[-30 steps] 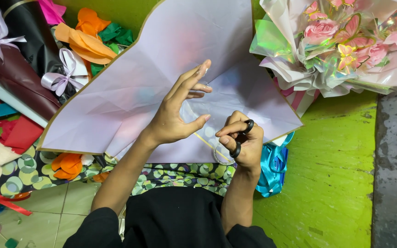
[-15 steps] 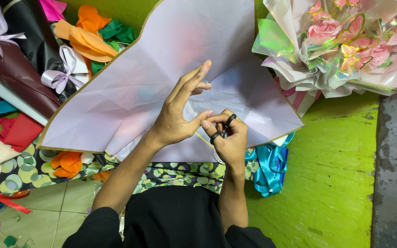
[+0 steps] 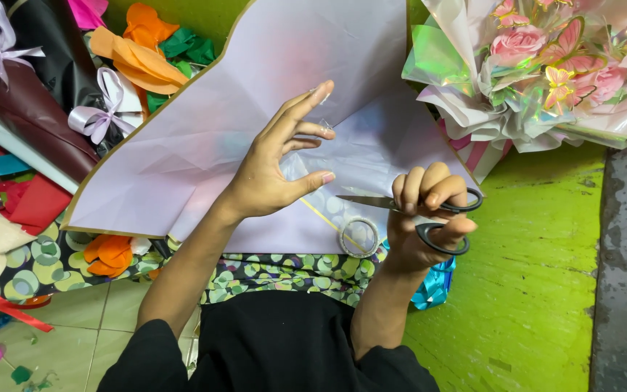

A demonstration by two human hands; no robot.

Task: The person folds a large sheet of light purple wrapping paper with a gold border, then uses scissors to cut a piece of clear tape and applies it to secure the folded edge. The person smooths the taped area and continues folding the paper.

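Head view: right hand [image 3: 429,218] closed on black-handled scissors [image 3: 429,210], fingers through loops, blades nearly shut, tips pointing left toward left hand [image 3: 273,170]. Left hand open, fingers spread, thumb and forefinger pinching what looks like a short strip of clear tape [image 3: 324,125]; palm over lilac wrapping sheet [image 3: 205,138]. Tape roll [image 3: 359,236] lies on sheet's near edge, just left of right hand, between both wrists. Progress est.: strip looks already cut off the roll; not yet stuck down. Sheet lies flat, unfolded. Outward: finished pink bouquet [image 3: 546,65] far right; ribbons & paper scraps [image 3: 139,58] far left; green floor [image 3: 531,276] right.
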